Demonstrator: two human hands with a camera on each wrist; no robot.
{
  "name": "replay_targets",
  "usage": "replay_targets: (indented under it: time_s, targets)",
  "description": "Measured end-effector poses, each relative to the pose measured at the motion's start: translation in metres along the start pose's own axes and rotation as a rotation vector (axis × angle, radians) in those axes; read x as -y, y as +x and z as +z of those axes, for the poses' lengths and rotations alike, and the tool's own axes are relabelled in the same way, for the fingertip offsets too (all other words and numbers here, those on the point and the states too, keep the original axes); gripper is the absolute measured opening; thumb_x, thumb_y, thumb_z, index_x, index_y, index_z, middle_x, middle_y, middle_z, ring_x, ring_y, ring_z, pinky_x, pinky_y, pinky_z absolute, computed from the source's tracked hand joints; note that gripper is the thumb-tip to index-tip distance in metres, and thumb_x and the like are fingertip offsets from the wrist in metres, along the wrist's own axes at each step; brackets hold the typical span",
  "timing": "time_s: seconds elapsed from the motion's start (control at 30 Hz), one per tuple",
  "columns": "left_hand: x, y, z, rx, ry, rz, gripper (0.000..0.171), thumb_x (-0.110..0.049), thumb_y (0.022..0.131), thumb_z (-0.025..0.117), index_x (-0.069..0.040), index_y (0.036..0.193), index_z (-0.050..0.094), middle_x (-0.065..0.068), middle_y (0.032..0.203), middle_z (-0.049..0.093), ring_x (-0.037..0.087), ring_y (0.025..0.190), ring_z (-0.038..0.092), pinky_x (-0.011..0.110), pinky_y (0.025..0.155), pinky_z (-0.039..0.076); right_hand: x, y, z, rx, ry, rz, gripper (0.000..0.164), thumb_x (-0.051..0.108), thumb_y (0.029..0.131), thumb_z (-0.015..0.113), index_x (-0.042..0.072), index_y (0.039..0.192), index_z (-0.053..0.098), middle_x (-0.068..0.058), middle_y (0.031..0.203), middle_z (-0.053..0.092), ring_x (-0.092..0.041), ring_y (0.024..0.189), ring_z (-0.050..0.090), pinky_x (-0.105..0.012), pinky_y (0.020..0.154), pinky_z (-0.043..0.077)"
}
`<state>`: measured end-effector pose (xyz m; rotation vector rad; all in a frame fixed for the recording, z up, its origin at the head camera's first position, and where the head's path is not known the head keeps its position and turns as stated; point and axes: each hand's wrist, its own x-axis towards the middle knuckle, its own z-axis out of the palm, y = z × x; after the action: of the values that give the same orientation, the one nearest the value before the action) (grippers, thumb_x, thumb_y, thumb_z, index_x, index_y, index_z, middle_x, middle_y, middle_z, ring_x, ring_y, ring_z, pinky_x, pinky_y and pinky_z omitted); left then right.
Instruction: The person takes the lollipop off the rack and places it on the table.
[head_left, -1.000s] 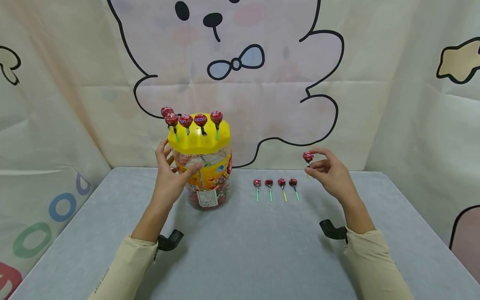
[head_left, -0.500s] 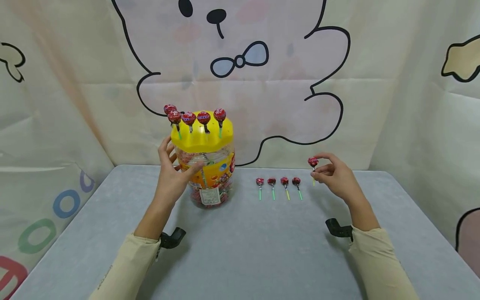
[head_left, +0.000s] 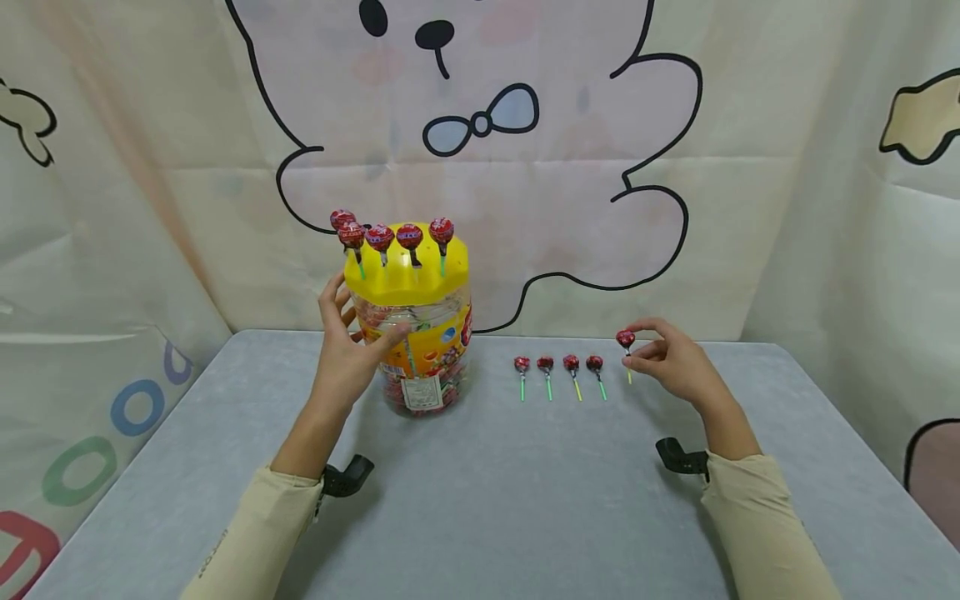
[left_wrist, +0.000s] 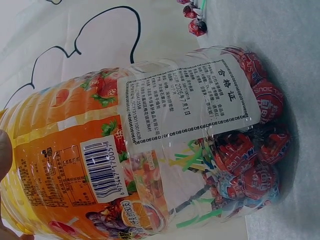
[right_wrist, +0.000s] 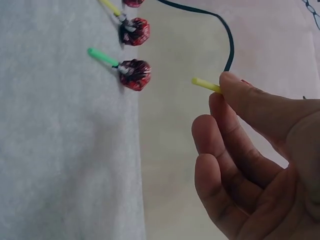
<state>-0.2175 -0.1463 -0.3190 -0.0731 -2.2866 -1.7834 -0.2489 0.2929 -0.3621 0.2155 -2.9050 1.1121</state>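
My left hand (head_left: pixel 348 354) grips a clear plastic jar (head_left: pixel 423 392), thumb across its orange label and fingers behind its left side. The jar has a yellow lid (head_left: pixel 405 287), and several red-wrapped lollipops (head_left: pixel 409 237) stand in the lid, heads up. More wrapped lollipops (left_wrist: pixel 260 180) show through the jar's wall in the left wrist view. My right hand (head_left: pixel 673 362) pinches a lollipop (head_left: pixel 626 338) between thumb and fingers, head up. Its yellow stick (right_wrist: pixel 206 85) pokes out below the fingertips. Beside it, a row of several lollipops (head_left: pixel 572 363) lies on the table, sticks toward me.
The table (head_left: pixel 480 500) has a grey cloth top, and its back edge runs just behind the row. A printed curtain (head_left: pixel 555 217) hangs behind. Black wrist mounts (head_left: pixel 348 477) stick out inward from both sleeves.
My right hand has lowered the held lollipop toward the table, at the right end of the row. The left hand keeps its grip on the jar; the whole view has shifted slightly.
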Motion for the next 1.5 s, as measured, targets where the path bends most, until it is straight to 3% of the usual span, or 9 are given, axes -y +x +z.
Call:
replay_targets:
  time_s: [0.27,0.53,0.8,1.23,1.5]
  targets:
    - [0.003,0.001,0.0,-0.012,0.018,0.017,0.098,-0.04,0.087,0.075,-0.043,0.153,0.002,0.005,0.163,0.013,0.031,0.147,0.025,0.06,0.116,0.032,-0.011,0.003,0.004,0.064,-0.038,0.055,0.057,0.03,0.092,0.072,0.012,0.141,0.047,-0.016,0.109,0.074,-0.033,0.106,0.065,-0.034,0.075,0.048]
    - [0.003,0.002,0.0,-0.015,0.03,0.018,0.098,-0.039,0.087,0.074,-0.043,0.153,0.002,0.006,0.163,0.013,0.03,0.147,0.026,0.058,0.117,0.03,-0.023,0.008,0.009,0.095,-0.055,0.108,0.054,0.023,0.091,0.073,0.008,0.138,0.05,-0.017,0.107,0.074,-0.027,0.095,0.062,-0.029,0.067,0.044]
    - [0.003,0.002,0.0,-0.004,0.018,0.012,0.099,-0.037,0.087,0.075,-0.045,0.152,0.001,0.004,0.165,0.01,0.03,0.148,0.024,0.058,0.118,0.029,-0.03,0.013,0.009,0.163,-0.114,0.144,0.056,0.026,0.09,0.074,0.005,0.136,0.05,-0.016,0.106,0.074,-0.024,0.089,0.061,-0.028,0.065,0.043]
    - [0.004,0.002,0.0,-0.028,0.034,0.025,0.099,-0.039,0.086,0.076,-0.042,0.153,0.004,0.007,0.163,0.014,0.031,0.146,0.026,0.059,0.117,0.03,-0.035,0.018,0.015,0.14,-0.176,0.099,0.051,0.023,0.089,0.074,0.002,0.132,0.055,-0.014,0.1,0.075,-0.021,0.084,0.063,-0.027,0.064,0.043]
    - [0.005,0.003,0.0,-0.023,0.03,0.017,0.099,-0.041,0.085,0.076,-0.044,0.152,0.004,0.006,0.164,0.013,0.031,0.147,0.025,0.059,0.118,0.029,-0.033,0.019,0.018,0.175,-0.196,0.153,0.052,0.022,0.09,0.073,0.004,0.135,0.054,-0.013,0.099,0.071,-0.022,0.081,0.059,-0.028,0.063,0.043]
